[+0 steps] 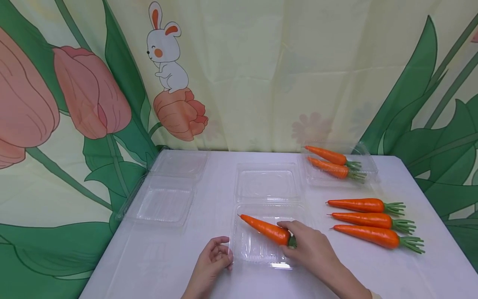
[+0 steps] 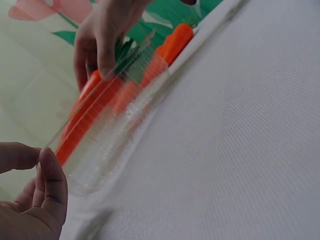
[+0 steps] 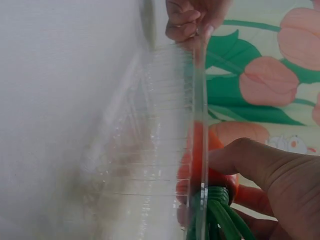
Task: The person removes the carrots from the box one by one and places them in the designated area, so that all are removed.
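Right hand [image 1: 311,248]: grasps 1 carrot [image 1: 266,229] at its thick end, thumb and fingers curled round it just where the green stalks begin; the right-wrist view shows the thumb [image 3: 250,160] laid along the orange body, stalks below it.
Left hand [image 1: 213,261]: fingers curled, fingertips pinching the near-left rim of the clear tray [image 1: 257,249]; the left-wrist view shows thumb and forefinger [image 2: 52,172] closed on that thin plastic edge.
Carrot, position: over the front half of the open clear tray, at or just above its floor; whether it rests there cannot be told.
Carrot, long axis: diagonal; pointed tip far and to the left, leafy end near and to the right, inside the right hand.
Relation to hands: the carrot lies directly ahead of the right hand and extends away from it; the left hand sits to the left of the tray, apart from the carrot, touching plastic only; the right hand is plainly the nearer.
Tray lid [image 1: 268,182]: hinged open, flat on the table beyond the front half.
Also present: 3 loose carrots [image 1: 367,220] in a row on the white table [image 1: 429,270] to the right, tips left, stalks right; 1 far tray [image 1: 337,164] holding 2 carrots; 1 empty open tray [image 1: 166,195] at the left.
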A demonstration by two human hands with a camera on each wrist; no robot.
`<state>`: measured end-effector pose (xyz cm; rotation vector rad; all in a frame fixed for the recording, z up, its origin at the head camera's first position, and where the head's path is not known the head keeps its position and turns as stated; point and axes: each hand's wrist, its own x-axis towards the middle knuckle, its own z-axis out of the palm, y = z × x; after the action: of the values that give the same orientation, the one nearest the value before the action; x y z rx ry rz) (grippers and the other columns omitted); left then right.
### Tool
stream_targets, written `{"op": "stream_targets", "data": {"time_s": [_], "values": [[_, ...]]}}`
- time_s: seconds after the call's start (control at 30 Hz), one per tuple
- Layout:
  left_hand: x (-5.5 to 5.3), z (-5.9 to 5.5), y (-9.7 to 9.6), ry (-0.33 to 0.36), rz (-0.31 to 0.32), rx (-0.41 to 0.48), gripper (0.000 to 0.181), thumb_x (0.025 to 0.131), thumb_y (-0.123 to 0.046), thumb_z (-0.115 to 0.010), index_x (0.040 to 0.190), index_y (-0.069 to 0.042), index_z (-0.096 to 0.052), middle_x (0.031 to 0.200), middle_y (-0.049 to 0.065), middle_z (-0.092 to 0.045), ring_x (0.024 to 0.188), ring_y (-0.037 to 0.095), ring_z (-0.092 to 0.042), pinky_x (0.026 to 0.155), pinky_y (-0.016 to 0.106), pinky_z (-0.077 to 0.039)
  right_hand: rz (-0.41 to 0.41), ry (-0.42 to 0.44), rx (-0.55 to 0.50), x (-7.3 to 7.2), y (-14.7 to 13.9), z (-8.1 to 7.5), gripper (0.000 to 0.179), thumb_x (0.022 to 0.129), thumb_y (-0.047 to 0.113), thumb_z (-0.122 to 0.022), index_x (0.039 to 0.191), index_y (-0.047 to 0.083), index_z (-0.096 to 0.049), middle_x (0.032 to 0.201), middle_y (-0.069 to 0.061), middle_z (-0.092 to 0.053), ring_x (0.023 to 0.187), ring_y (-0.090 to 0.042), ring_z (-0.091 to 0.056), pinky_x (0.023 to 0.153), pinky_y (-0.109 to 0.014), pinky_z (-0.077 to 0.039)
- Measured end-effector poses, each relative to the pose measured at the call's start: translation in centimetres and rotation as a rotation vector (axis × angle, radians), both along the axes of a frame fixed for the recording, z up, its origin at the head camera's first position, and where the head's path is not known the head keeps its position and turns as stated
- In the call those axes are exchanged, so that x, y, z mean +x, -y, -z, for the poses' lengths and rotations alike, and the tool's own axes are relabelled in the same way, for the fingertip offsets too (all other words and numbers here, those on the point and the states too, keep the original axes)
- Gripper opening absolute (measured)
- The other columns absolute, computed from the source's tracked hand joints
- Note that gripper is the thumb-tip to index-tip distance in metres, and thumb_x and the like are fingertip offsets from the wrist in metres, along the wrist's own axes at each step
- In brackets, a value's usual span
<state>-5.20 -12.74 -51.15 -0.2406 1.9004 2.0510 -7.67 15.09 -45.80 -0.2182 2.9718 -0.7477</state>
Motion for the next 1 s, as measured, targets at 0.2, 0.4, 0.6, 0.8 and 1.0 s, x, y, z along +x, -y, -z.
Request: {"op": "stream_targets", "data": {"time_s": [0.2, 0.4, 0.6, 0.8, 1.0], "values": [[0.0, 0.2, 0.1, -0.015, 0.004, 0.014, 0.057, 0.090, 0.000, -0.070, 0.141, 0.005, -0.044, 0.096, 0.003, -0.059, 0.078, 0.015, -0.061, 0.073, 0.025, -0.058, 0.009, 0.003, 0.011, 0.2, -0.3, -1.0, 0.052, 0.074, 0.023, -0.090, 0.123, 0.024, -0.074, 0.113, 0.009, -0.072, 0.088, -0.010, -0.064, 0.083, -0.037, -0.060], [0.0, 0.3, 0.1, -0.005, -0.001, 0.011, 0.058, 0.090, -0.001, -0.071, 0.141, 0.005, -0.044, 0.096, 0.004, -0.059, 0.078, 0.015, -0.062, 0.073, 0.025, -0.058, 0.034, 0.000, 0.035, 0.7, -0.9, -2.1, 0.055, 0.074, 0.026, -0.092, 0.125, 0.024, -0.073, 0.116, 0.008, -0.072, 0.087, -0.010, -0.063, 0.081, -0.039, -0.059], [0.0, 0.2, 0.2, -0.009, -0.001, 0.008, 0.058, 0.090, -0.001, -0.071, 0.141, 0.004, -0.044, 0.097, 0.004, -0.059, 0.079, 0.015, -0.061, 0.072, 0.025, -0.058, 0.041, 0.000, 0.067, 1.0, -1.5, -2.9, 0.055, 0.075, 0.028, -0.092, 0.126, 0.024, -0.072, 0.117, 0.006, -0.072, 0.086, -0.011, -0.062, 0.082, -0.042, -0.060], [0.0, 0.3, 0.2, -0.021, 0.007, 0.027, 0.058, 0.090, 0.000, -0.070, 0.141, 0.005, -0.043, 0.095, 0.002, -0.058, 0.078, 0.014, -0.062, 0.072, 0.025, -0.058, 0.041, -0.035, 0.088, 1.6, -2.4, -3.4, 0.057, 0.075, 0.025, -0.091, 0.128, 0.021, -0.071, 0.120, 0.003, -0.072, 0.088, -0.013, -0.065, 0.084, -0.045, -0.061], [0.1, 0.4, 0.3, -0.044, 0.021, 0.041, 0.057, 0.090, 0.002, -0.070, 0.140, 0.007, -0.043, 0.095, 0.004, -0.058, 0.078, 0.013, -0.061, 0.071, 0.024, -0.057, 0.049, -0.073, 0.101, 2.0, -3.5, -3.7, 0.059, 0.075, 0.023, -0.091, 0.129, 0.019, -0.070, 0.120, 0.001, -0.071, 0.089, -0.015, -0.066, 0.082, -0.045, -0.062]]}}
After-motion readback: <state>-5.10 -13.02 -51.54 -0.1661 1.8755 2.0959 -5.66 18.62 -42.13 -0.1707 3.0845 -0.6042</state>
